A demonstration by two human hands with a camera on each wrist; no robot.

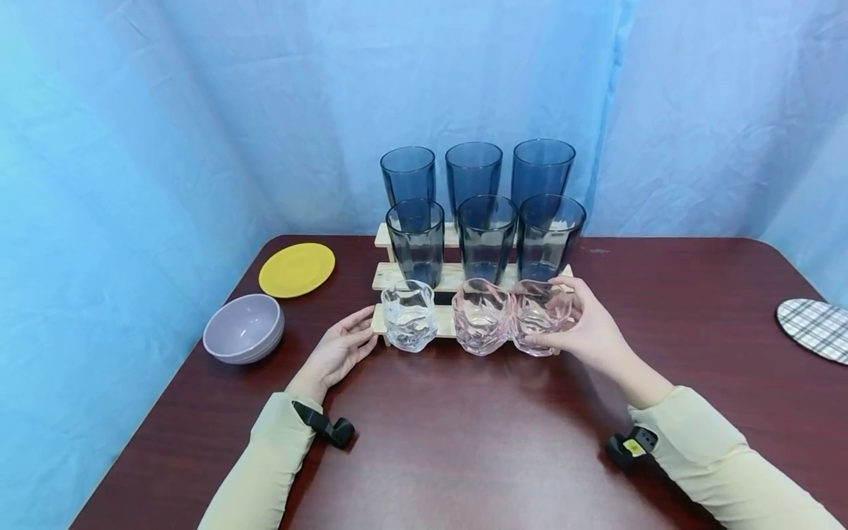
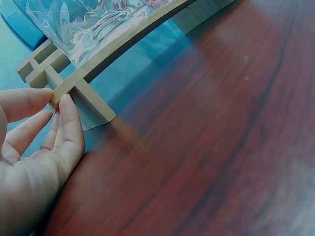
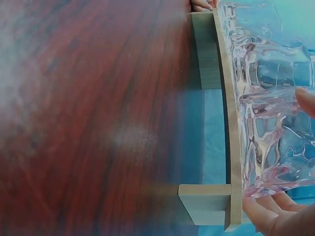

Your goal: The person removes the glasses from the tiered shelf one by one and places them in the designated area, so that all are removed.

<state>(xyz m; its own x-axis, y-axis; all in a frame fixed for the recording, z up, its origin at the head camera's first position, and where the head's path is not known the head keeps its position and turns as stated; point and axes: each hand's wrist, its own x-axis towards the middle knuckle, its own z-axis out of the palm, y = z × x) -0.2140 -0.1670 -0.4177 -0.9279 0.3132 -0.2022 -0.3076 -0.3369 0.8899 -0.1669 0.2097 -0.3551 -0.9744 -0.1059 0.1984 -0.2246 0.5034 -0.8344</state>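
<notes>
A three-step wooden rack [image 1: 444, 322] stands on the table. My left hand [image 1: 339, 352] pinches the left end of its lowest step between thumb and fingers, as the left wrist view shows. On that step sit a clear wavy glass [image 1: 409, 324] at the left and a pink-tinted glass [image 1: 478, 327] further right. My right hand [image 1: 592, 331] grips a second pink-tinted glass [image 1: 535, 324] from its right side. This glass is at the step's right end, close against the other pink one. In the right wrist view its base [image 3: 250, 189] appears to rest on the wood.
Tall blue tumblers [image 1: 486, 235] fill the two upper steps, three on each. To the left are a yellow plate [image 1: 297, 270] and a lilac bowl [image 1: 244, 329]. A checked mat [image 1: 816, 329] lies at the far right. Blue curtains [image 1: 371, 73] hang behind the table [image 1: 464, 442].
</notes>
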